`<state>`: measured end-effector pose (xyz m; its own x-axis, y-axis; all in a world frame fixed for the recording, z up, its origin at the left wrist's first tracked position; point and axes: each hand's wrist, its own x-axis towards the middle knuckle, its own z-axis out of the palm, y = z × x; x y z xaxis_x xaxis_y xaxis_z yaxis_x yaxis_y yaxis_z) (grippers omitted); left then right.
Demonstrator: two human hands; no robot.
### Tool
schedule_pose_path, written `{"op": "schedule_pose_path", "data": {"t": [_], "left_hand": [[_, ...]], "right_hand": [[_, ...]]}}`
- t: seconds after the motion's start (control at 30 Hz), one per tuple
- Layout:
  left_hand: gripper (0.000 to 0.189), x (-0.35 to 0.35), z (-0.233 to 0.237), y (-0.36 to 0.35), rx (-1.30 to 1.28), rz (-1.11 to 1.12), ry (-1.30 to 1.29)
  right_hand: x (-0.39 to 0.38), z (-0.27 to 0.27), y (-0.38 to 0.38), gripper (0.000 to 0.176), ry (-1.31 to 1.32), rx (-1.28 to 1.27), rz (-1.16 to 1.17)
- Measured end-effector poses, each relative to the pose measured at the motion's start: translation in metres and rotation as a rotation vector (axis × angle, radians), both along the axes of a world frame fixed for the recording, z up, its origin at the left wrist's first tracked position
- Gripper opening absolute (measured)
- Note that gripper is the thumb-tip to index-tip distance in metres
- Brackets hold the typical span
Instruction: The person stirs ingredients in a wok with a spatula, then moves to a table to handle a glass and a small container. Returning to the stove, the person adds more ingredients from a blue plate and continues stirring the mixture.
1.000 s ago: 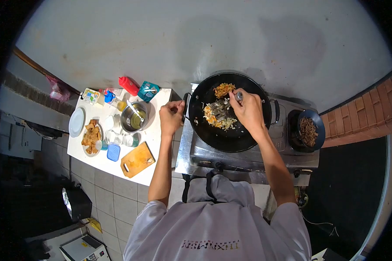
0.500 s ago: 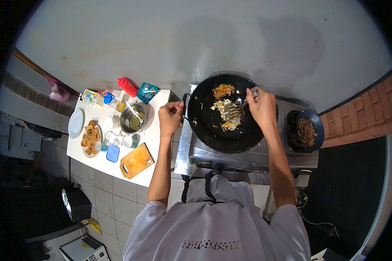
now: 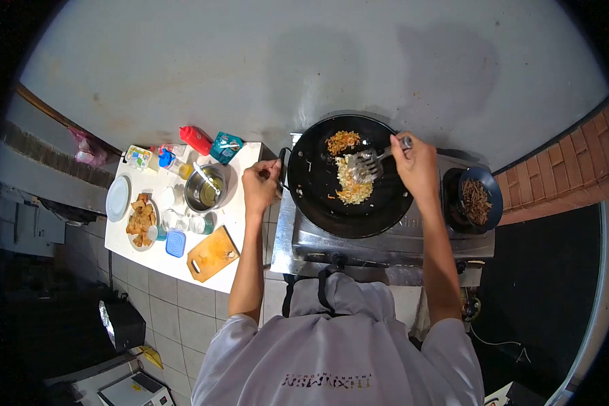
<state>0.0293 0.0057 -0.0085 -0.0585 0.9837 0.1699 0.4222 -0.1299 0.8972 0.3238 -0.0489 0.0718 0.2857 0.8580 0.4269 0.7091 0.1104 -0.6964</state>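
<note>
My left hand (image 3: pixel 261 186) is closed on the left handle (image 3: pixel 283 168) of a large black wok (image 3: pixel 318 210) on the steel stove. My right hand (image 3: pixel 415 166) grips a slotted metal spatula (image 3: pixel 365 166) by its handle, over the right part of the wok. The spatula's head rests at the pale, egg-like chopped food (image 3: pixel 352 187) in the middle of the wok. A separate heap of orange-brown bits (image 3: pixel 343 141) lies near the wok's far side.
Right of the wok, a smaller dark pan (image 3: pixel 495 196) holds brown strips. On the white table (image 3: pixel 135 240) at left are a cutting board (image 3: pixel 212 254), a steel pot (image 3: pixel 197 193), fried pieces on a plate (image 3: pixel 141 220), a blue-lidded box (image 3: pixel 175 243) and a red bottle (image 3: pixel 195 139).
My right hand has moved slightly right and toward me, with the spatula in it. The pale food is shifted and more spread toward me. My left hand stays at the handle.
</note>
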Motion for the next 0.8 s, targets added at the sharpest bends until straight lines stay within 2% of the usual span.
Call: {"op": "schedule_pose_path", "data": {"t": [0.07,0.13,0.17,0.2,0.3,0.4,0.43,0.53,0.67,0.8], "left_hand": [[0.023,0.001,0.0,-0.001,0.044,0.003,-0.012],[0.022,0.0,-0.002,-0.001,0.043,0.0,0.001],[0.022,-0.001,-0.003,0.001,0.046,0.0,0.01],[0.022,-0.001,-0.004,0.002,0.049,-0.002,0.01],[0.022,-0.002,-0.005,0.001,0.034,-0.007,0.005],[0.022,-0.001,-0.002,0.0,0.054,-0.004,-0.004],[0.022,-0.001,-0.001,0.0,0.045,-0.003,-0.003],[0.022,-0.001,-0.003,0.001,0.033,-0.001,0.005],[0.023,-0.001,-0.003,0.001,0.02,0.001,-0.012],[0.023,-0.002,-0.002,-0.001,-0.035,0.014,-0.023]], "right_hand": [[0.009,0.006,0.002,0.02,-0.053,-0.063,-0.005],[0.013,0.003,0.009,0.019,-0.061,0.103,0.182],[0.012,0.002,0.008,0.018,-0.095,-0.01,0.175],[0.008,-0.002,0.009,0.018,-0.096,-0.007,0.173],[-0.005,-0.012,0.012,0.02,0.047,-0.034,0.406],[-0.016,0.003,0.003,0.021,-0.021,-0.051,0.443],[-0.02,0.01,-0.001,0.014,-0.019,0.052,0.44],[-0.026,0.023,-0.012,0.013,0.004,0.117,0.43],[-0.027,0.035,-0.028,0.012,-0.063,0.083,0.445],[-0.028,0.026,-0.043,0.015,0.023,-0.012,0.349]]}}
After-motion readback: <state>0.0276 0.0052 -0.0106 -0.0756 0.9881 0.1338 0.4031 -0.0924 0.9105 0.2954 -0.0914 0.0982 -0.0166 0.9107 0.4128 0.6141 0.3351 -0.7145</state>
